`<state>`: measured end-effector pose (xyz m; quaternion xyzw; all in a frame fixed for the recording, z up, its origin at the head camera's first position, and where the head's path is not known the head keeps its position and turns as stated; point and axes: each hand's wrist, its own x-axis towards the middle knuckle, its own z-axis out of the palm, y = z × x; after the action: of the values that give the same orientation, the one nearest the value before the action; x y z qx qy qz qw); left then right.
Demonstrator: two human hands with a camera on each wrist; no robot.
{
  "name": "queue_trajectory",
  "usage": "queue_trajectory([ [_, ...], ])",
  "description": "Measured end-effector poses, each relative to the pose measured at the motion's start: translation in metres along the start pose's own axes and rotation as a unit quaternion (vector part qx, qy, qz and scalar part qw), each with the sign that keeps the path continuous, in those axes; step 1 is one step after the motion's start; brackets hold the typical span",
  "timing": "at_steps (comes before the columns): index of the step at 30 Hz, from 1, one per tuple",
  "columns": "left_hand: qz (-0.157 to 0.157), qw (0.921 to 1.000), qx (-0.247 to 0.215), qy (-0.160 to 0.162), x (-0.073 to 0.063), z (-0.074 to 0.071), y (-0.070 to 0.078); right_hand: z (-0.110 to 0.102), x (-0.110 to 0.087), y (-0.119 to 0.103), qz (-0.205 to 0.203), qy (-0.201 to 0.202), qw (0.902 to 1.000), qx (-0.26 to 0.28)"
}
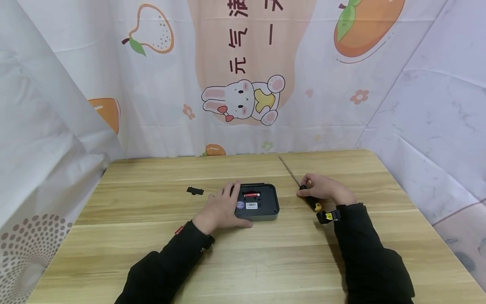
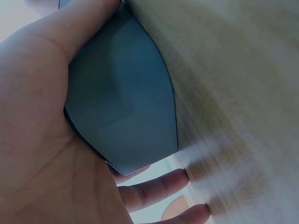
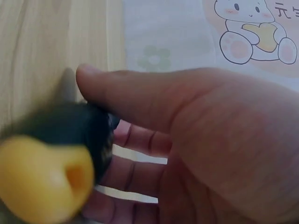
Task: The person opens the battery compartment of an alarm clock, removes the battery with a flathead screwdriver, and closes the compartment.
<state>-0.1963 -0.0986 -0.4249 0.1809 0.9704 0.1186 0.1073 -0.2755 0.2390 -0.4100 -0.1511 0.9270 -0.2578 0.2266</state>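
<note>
A dark, flat, rounded box-like device (image 1: 268, 207) lies on the table, its back facing up. Inside its uncovered compartment sits a red battery (image 1: 251, 194), with a white barcode label below. My left hand (image 1: 222, 211) grips the device's left end, thumb along the near side; in the left wrist view the palm lies against the casing and two fingertips reach the table. To the right, my right hand (image 1: 325, 187) holds a screwdriver (image 1: 312, 203) by its black handle with a yellow end, thumb on top. The screwdriver's long metal shaft points away toward the table's back edge.
A small black battery cover (image 1: 195, 191) lies left of the device on the wooden table (image 1: 273, 261). A printed curtain (image 1: 159, 93) hangs right behind the table's back edge, with white cloth (image 1: 45, 126) at the left side and a marbled sheet (image 1: 436, 126) at the right.
</note>
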Motion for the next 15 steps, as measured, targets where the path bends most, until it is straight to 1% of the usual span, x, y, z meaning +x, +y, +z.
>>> queue_trajectory([
  [2,-0.001,1.0,-0.001,-0.002,-0.0002,-0.0005,0.0,0.0001,0.0002,-0.0005,0.007,0.001,1.0,0.0],
  [6,-0.002,1.0,-0.001,-0.002,-0.0009,-0.0014,0.0006,0.001,0.001,-0.0028,0.007,0.012,0.9999,-0.002],
  [11,-0.003,1.0,0.003,-0.001,-0.0009,-0.0002,0.0007,0.0044,0.0039,-0.0066,-0.009,0.012,0.9998,0.01],
  [15,0.0,1.0,0.005,-0.001,-0.0012,-0.0001,0.0003,0.0066,0.0055,-0.0071,-0.017,0.003,0.9997,0.019],
])
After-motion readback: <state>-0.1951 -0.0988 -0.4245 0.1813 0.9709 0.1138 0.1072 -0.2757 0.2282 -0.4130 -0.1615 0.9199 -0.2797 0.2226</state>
